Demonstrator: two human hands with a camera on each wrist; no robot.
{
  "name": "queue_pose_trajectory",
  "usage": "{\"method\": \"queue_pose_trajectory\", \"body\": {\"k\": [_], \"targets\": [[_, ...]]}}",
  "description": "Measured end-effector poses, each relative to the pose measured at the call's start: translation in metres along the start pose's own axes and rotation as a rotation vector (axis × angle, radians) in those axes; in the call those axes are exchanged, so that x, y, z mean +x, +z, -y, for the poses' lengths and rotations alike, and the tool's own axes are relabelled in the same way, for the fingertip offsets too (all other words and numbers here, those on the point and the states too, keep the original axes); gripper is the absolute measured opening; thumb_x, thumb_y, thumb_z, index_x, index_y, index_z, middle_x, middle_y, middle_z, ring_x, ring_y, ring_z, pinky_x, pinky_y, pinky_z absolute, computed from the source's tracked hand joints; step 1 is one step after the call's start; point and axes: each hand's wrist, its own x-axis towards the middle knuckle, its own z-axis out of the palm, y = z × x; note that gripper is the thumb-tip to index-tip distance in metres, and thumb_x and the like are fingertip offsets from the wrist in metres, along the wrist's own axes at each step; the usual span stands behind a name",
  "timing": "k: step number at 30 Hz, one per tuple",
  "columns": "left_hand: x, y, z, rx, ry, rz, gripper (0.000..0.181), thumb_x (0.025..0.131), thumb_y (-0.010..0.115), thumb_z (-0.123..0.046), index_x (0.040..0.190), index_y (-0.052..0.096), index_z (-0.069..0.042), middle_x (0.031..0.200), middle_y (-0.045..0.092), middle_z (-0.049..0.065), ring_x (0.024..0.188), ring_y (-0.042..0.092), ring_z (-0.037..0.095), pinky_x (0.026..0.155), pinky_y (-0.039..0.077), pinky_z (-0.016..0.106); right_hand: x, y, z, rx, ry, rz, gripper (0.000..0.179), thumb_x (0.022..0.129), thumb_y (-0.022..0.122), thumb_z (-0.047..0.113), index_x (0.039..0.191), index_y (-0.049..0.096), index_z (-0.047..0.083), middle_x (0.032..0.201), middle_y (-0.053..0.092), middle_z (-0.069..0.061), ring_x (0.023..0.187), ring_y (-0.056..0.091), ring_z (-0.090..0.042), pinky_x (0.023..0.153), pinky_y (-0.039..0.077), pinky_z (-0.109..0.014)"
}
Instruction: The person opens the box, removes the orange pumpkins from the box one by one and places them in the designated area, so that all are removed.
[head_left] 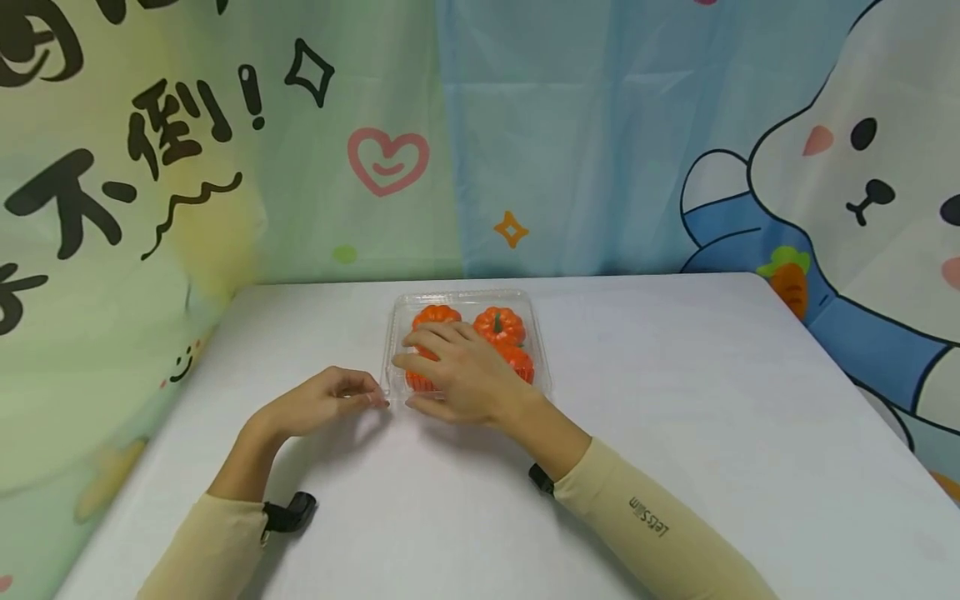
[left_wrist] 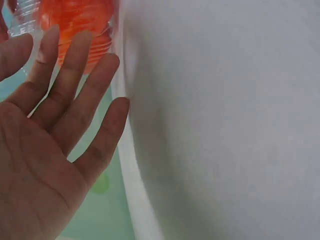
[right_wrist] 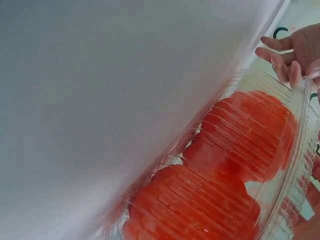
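Observation:
A clear plastic box (head_left: pixel 542 342) on the white table contains several small orange pumpkins (head_left: pixel 501 323). My right hand (head_left: pixel 472 375) lies over the box's front left part, its fingers spread across the top and covering some pumpkins. Next to the front left corner is my left hand (head_left: pixel 321 403), thumb and fingertips right at the box edge. The left wrist view has this hand's fingers (left_wrist: pixel 82 105) loosely extended, close to the ribbed box wall. In the right wrist view, pumpkins (right_wrist: pixel 200 200) show through the ribbed side, with the left hand (right_wrist: pixel 295 55) at the far corner.
The white tablecloth (head_left: pixel 675 400) spreads around the box, which stands near the table's back edge. Behind hangs a printed curtain (head_left: pixel 585 150) with a cartoon animal on the right. A black strap (head_left: pixel 288 512) sits on the left wrist.

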Motion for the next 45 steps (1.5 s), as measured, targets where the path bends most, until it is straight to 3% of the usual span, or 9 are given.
{"method": "queue_pose_trajectory", "body": {"k": [6, 14, 23, 29, 33, 39, 45], "targets": [[0.004, 0.0, 0.0, -0.075, -0.022, 0.019, 0.024, 0.104, 0.052, -0.015, 0.108, 0.07, 0.0, 0.111, 0.074, 0.014, 0.112, 0.066, 0.028, 0.098, 0.05, 0.026, 0.003, -0.007, -0.007, 0.007, -0.033, -0.014, 0.03, 0.091, 0.077, 0.041, 0.118, 0.075, 0.029, 0.134, 0.062, 0.0, 0.131, 0.052, -0.025, 0.115, 0.037, -0.043], [0.002, 0.001, 0.003, -0.135, -0.079, 0.025, 0.021, 0.102, 0.053, -0.015, 0.109, 0.068, 0.0, 0.112, 0.073, 0.017, 0.112, 0.067, 0.03, 0.097, 0.053, 0.03, 0.006, -0.004, -0.002, 0.079, -0.09, 0.029, 0.018, 0.092, 0.078, 0.031, 0.109, 0.076, 0.025, 0.135, 0.062, -0.001, 0.131, 0.052, -0.024, 0.112, 0.04, -0.041], [0.002, 0.001, 0.004, -0.169, -0.096, 0.02, 0.022, 0.102, 0.054, -0.014, 0.11, 0.067, 0.002, 0.111, 0.073, 0.018, 0.109, 0.067, 0.031, 0.092, 0.055, 0.035, 0.008, 0.003, 0.004, 0.07, -0.082, 0.143, 0.012, 0.092, 0.079, 0.029, 0.1, 0.074, 0.023, 0.136, 0.061, -0.001, 0.127, 0.057, -0.024, 0.108, 0.045, -0.041], [0.003, 0.002, 0.007, -0.215, -0.107, 0.034, 0.023, 0.104, 0.054, -0.016, 0.108, 0.066, 0.004, 0.111, 0.072, 0.02, 0.107, 0.066, 0.03, 0.089, 0.055, 0.033, 0.01, 0.004, 0.005, 0.052, -0.087, 0.139, 0.003, 0.094, 0.076, 0.026, 0.093, 0.074, 0.024, 0.135, 0.061, -0.001, 0.121, 0.06, -0.023, 0.103, 0.046, -0.04], [0.005, 0.003, 0.009, -0.244, -0.105, 0.039, 0.024, 0.105, 0.053, -0.015, 0.108, 0.065, 0.005, 0.112, 0.072, 0.021, 0.107, 0.067, 0.028, 0.089, 0.056, 0.033, 0.01, 0.004, 0.006, 0.039, -0.096, 0.121, 0.009, 0.096, 0.073, 0.023, 0.087, 0.074, 0.024, 0.13, 0.062, 0.0, 0.117, 0.06, -0.021, 0.098, 0.047, -0.037], [0.006, 0.004, 0.01, -0.277, -0.085, 0.04, 0.024, 0.105, 0.05, -0.012, 0.106, 0.064, 0.008, 0.111, 0.071, 0.024, 0.106, 0.068, 0.027, 0.087, 0.057, 0.032, 0.013, 0.005, 0.01, -0.031, -0.138, 0.061, 0.015, 0.096, 0.069, 0.018, 0.082, 0.073, 0.024, 0.11, 0.059, 0.004, 0.109, 0.053, -0.018, 0.087, 0.046, -0.032], [0.006, 0.004, 0.011, -0.284, -0.07, 0.052, 0.026, 0.106, 0.05, -0.013, 0.105, 0.064, 0.009, 0.11, 0.071, 0.023, 0.104, 0.07, 0.027, 0.087, 0.057, 0.033, 0.017, 0.004, 0.019, -0.19, -0.176, 0.057, 0.016, 0.094, 0.068, 0.014, 0.081, 0.073, 0.021, 0.1, 0.057, 0.008, 0.095, 0.052, -0.014, 0.078, 0.043, -0.026]]}}
